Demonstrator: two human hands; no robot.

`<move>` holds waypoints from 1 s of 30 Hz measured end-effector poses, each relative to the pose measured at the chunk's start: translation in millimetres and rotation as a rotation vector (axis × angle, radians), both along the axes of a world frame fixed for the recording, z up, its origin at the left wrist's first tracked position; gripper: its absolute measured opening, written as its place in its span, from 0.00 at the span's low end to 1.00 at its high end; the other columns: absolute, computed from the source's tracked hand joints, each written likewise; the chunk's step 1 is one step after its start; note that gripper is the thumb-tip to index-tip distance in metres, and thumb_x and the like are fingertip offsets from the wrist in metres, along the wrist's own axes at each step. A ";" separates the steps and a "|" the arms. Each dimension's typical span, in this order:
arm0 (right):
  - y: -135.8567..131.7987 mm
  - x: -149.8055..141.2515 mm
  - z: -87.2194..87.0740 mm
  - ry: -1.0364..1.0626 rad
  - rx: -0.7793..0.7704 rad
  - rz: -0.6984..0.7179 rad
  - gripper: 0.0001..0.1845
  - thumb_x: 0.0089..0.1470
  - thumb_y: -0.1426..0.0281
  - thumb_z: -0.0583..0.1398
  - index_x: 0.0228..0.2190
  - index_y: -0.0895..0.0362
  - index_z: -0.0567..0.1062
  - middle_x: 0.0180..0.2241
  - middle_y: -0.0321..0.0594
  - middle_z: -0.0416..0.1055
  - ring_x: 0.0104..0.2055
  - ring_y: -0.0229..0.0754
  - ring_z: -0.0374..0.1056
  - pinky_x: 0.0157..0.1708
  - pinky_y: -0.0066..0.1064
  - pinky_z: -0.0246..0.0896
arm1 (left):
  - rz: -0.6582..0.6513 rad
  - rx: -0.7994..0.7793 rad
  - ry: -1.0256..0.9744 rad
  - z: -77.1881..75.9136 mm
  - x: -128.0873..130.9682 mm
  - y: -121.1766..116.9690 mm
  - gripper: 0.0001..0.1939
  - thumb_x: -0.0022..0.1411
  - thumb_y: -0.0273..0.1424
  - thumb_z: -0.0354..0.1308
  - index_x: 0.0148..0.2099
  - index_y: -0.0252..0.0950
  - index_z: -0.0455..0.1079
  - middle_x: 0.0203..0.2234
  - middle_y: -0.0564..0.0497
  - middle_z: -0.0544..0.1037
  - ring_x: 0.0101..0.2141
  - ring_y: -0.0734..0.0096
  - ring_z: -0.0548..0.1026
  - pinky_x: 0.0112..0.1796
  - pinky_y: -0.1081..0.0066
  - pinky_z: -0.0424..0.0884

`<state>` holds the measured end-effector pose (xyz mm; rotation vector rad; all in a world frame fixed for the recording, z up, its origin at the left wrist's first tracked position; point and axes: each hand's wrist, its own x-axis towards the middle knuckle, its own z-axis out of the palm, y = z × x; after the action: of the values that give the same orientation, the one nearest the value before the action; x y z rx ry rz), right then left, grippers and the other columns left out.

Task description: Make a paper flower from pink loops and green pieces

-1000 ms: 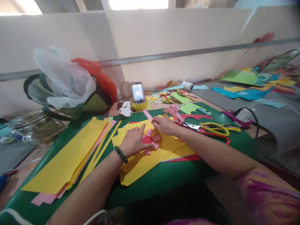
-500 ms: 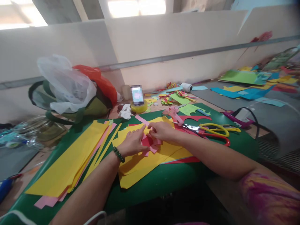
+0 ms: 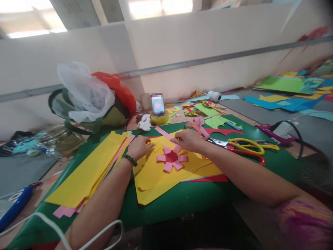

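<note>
A flower-like paper piece (image 3: 172,157), with a red centre and several looped pink petals, lies on yellow paper sheets (image 3: 149,184). Just above the flower, my right hand (image 3: 191,140) has its thumb and finger pinched on the near end of a pink paper strip (image 3: 163,132). To the flower's left, my left hand (image 3: 139,150) rests at the edge of the yellow sheets, fingers curled and pressed together; whatever may be between them is hidden. A green bead bracelet (image 3: 129,159) circles the left wrist.
On the green work surface (image 3: 156,211) lie long yellow strips (image 3: 88,170) at left and scissors (image 3: 244,144) at right. A pink glue gun (image 3: 196,124) stands behind the right hand. Farther back are a phone (image 3: 158,104), a bag (image 3: 111,111) and paper scraps (image 3: 205,109).
Both hands have come off the red and pink flower, which is now uncovered. The left hand moved left; the right moved slightly up to the pink strip. The view has shifted a little.
</note>
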<state>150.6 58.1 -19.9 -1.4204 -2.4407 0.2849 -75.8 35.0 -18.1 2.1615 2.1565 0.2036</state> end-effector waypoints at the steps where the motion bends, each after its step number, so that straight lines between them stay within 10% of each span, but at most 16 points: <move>1: -0.8 -0.6 -0.5 0.025 0.002 0.005 0.21 0.61 0.57 0.54 0.24 0.56 0.74 0.24 0.38 0.72 0.26 0.37 0.62 0.24 0.29 0.40 | -0.010 -0.021 0.012 -1.8 1.3 -0.2 0.15 0.57 0.40 0.56 0.37 0.37 0.77 0.37 0.43 0.82 0.38 0.58 0.77 0.33 0.68 0.68; 16: 1.7 -3.3 -4.9 0.270 0.107 0.087 0.15 0.61 0.64 0.56 0.29 0.59 0.76 0.30 0.40 0.74 0.31 0.37 0.65 0.31 0.27 0.50 | 0.019 0.007 0.095 2.1 6.7 -4.4 0.14 0.57 0.30 0.49 0.33 0.38 0.77 0.33 0.42 0.82 0.36 0.57 0.77 0.33 0.66 0.66; 21: 3.1 13.8 23.0 0.038 0.146 -0.060 0.16 0.62 0.62 0.55 0.31 0.57 0.77 0.34 0.43 0.77 0.37 0.42 0.69 0.31 0.29 0.53 | 0.058 0.168 -0.022 5.3 5.1 -2.2 0.09 0.58 0.31 0.49 0.36 0.39 0.70 0.34 0.44 0.81 0.37 0.57 0.77 0.33 0.66 0.67; 26: 4.0 60.2 50.7 -0.419 -0.045 -0.239 0.23 0.58 0.52 0.56 0.25 0.56 0.78 0.29 0.51 0.76 0.38 0.53 0.72 0.31 0.34 0.56 | -0.300 0.056 -0.505 17.8 13.0 -12.3 0.04 0.53 0.28 0.46 0.31 0.38 0.61 0.35 0.46 0.80 0.36 0.65 0.76 0.35 0.68 0.71; 30: 18.1 77.7 31.1 -0.467 -0.133 -0.363 0.26 0.54 0.48 0.56 0.24 0.57 0.76 0.26 0.51 0.75 0.36 0.54 0.72 0.30 0.35 0.57 | -0.547 -0.258 -0.550 30.0 22.2 -24.7 0.05 0.52 0.28 0.47 0.28 0.37 0.64 0.36 0.47 0.82 0.38 0.64 0.77 0.39 0.65 0.72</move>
<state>228.3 76.2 11.2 -2.1539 -2.4644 0.0313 -53.6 10.2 12.0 2.1214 1.1915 0.3934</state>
